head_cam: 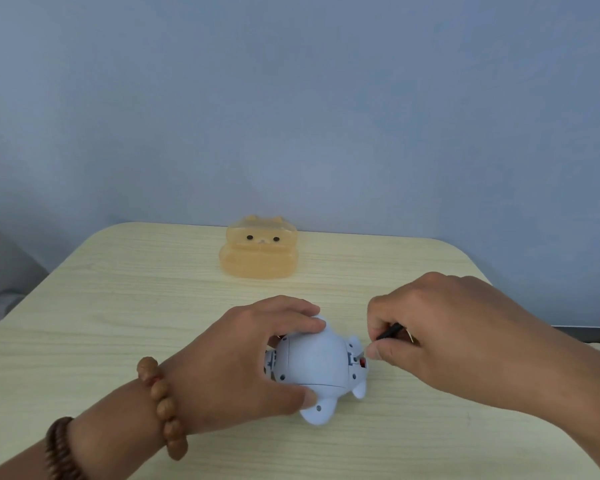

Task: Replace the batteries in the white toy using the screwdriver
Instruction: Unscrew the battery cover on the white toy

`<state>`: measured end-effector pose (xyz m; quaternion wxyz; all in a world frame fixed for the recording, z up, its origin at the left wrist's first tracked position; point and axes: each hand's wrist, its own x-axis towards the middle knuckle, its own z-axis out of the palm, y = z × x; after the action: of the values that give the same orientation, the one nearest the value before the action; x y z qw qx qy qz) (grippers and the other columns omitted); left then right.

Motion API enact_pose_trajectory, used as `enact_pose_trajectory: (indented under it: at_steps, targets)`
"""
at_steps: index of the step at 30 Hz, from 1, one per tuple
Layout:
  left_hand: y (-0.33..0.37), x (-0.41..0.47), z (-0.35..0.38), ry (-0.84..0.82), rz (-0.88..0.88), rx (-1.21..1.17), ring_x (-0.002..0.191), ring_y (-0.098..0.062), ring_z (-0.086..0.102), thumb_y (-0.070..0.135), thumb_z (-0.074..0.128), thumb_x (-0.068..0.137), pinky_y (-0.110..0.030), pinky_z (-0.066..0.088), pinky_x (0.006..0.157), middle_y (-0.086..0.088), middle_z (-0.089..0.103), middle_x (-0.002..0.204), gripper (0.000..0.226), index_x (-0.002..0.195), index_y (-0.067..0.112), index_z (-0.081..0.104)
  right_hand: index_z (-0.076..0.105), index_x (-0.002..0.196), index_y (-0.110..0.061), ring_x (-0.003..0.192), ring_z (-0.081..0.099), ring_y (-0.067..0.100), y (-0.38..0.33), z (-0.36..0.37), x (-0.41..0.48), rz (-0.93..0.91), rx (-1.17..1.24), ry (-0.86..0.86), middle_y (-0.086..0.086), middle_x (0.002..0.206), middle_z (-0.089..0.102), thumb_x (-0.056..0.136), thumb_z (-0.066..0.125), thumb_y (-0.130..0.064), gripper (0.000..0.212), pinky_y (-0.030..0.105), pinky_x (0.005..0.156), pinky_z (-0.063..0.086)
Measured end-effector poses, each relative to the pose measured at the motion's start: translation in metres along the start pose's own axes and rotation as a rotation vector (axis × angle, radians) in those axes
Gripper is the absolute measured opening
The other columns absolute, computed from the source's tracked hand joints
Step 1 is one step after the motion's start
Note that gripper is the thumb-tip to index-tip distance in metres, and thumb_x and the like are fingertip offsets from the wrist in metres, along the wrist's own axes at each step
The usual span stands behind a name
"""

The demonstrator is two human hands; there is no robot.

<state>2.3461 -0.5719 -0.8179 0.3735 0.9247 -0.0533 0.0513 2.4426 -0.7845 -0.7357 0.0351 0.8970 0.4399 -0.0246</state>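
One white toy [317,362] is gripped on the table [118,306] by the left hand [243,358], fingers curled round it — one screwdriver [390,331] is pinched in the right hand [440,341], just right of that grip.

Pale wood table [118,306], rounded far corners, wall close behind far edge. Obstacles: white toy [317,365] near centre, left hand [243,362] gripping it from left, right hand [440,334] just beside it on right, pinching dark screwdriver [390,331]. Forearms slant in from both lower corners, fencing near edge. Orange bear-shaped box [258,252] at far edge, well apart from toy. Open passage: bare band between box and hands; broad left side of table; far right corner behind right hand.
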Motion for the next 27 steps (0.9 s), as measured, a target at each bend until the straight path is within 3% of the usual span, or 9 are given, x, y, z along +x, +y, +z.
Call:
enact_pose_trajectory:
  at_steps: [2,4,8,11,15,18,21,25,27]
  targets:
    - [0.0,0.0,0.0,-0.001,0.001,0.009,0.117,0.014,0.05,0.046,0.084,0.066,-0.012,0.047,0.094,0.041,0.037,0.138,0.069,0.129,0.044,0.057,0.05,0.073,-0.015,0.058,0.047,0.015,-0.001,0.002,0.002,-0.008,-0.06,0.03,0.0,0.061,0.053,0.095,0.041,-0.06,0.051,0.03,0.058,0.042]
    - [0.0,0.001,0.0,0.002,0.003,0.01,0.118,0.014,0.05,0.045,0.084,0.066,-0.012,0.046,0.094,0.04,0.038,0.138,0.068,0.128,0.044,0.058,0.047,0.069,-0.011,0.057,0.044,0.017,-0.003,0.005,0.003,-0.01,-0.097,0.03,0.001,0.058,0.045,0.096,0.034,-0.062,0.06,0.033,0.059,0.041]
    - [0.001,0.001,0.0,0.006,0.001,0.011,0.118,0.014,0.05,0.043,0.085,0.066,-0.012,0.047,0.094,0.039,0.04,0.137,0.067,0.128,0.043,0.059,0.049,0.095,-0.034,0.074,0.055,0.008,-0.005,0.003,-0.001,0.016,-0.009,-0.031,-0.011,0.076,0.053,0.091,0.039,-0.07,0.037,0.027,0.065,0.042]
    - [0.0,0.001,0.001,0.005,-0.002,0.009,0.12,0.012,0.049,0.043,0.085,0.066,-0.014,0.047,0.095,0.038,0.041,0.138,0.068,0.129,0.042,0.058,0.042,0.092,-0.038,0.075,0.054,0.006,-0.005,-0.001,-0.004,0.007,0.028,-0.053,-0.013,0.077,0.053,0.094,0.046,-0.057,0.019,0.023,0.063,0.04]
    - [-0.002,0.001,0.0,0.007,-0.005,-0.003,0.119,0.01,0.051,0.043,0.086,0.066,-0.015,0.048,0.094,0.037,0.041,0.138,0.068,0.128,0.042,0.059,0.046,0.076,-0.027,0.066,0.053,0.011,-0.005,0.005,-0.001,0.006,0.005,0.029,-0.006,0.068,0.053,0.096,0.042,-0.057,0.036,0.028,0.061,0.043]
    - [-0.001,0.001,0.0,0.003,-0.003,-0.003,0.118,0.012,0.051,0.042,0.086,0.065,-0.013,0.047,0.094,0.04,0.038,0.137,0.067,0.127,0.043,0.059,0.052,0.076,-0.018,0.07,0.053,0.014,-0.005,0.011,-0.002,0.006,-0.034,0.095,-0.002,0.074,0.054,0.095,0.037,-0.06,0.049,0.031,0.063,0.045]
    - [-0.001,0.001,0.0,-0.001,-0.003,-0.002,0.117,0.012,0.052,0.044,0.085,0.065,-0.013,0.048,0.094,0.041,0.038,0.137,0.067,0.127,0.045,0.058,0.06,0.086,-0.026,0.077,0.05,0.005,-0.003,0.011,-0.01,0.023,0.003,0.13,-0.009,0.088,0.05,0.092,0.042,-0.065,0.043,0.026,0.065,0.045]
    - [-0.003,0.0,0.001,0.002,0.002,-0.013,0.118,0.011,0.052,0.046,0.085,0.064,-0.015,0.048,0.095,0.038,0.04,0.138,0.068,0.127,0.042,0.059,0.062,0.074,-0.035,0.061,0.047,-0.004,-0.002,0.015,-0.02,0.09,-0.012,0.26,-0.016,0.071,0.048,0.084,0.048,-0.064,0.034,0.02,0.048,0.034]
    - [-0.003,0.0,0.002,0.002,-0.003,-0.02,0.118,0.011,0.053,0.046,0.085,0.064,-0.015,0.048,0.095,0.039,0.04,0.138,0.068,0.127,0.042,0.059,0.062,0.069,-0.034,0.057,0.048,-0.002,0.002,0.022,-0.019,0.204,0.113,0.352,-0.015,0.065,0.05,0.08,0.051,-0.059,0.029,0.022,0.046,0.032]
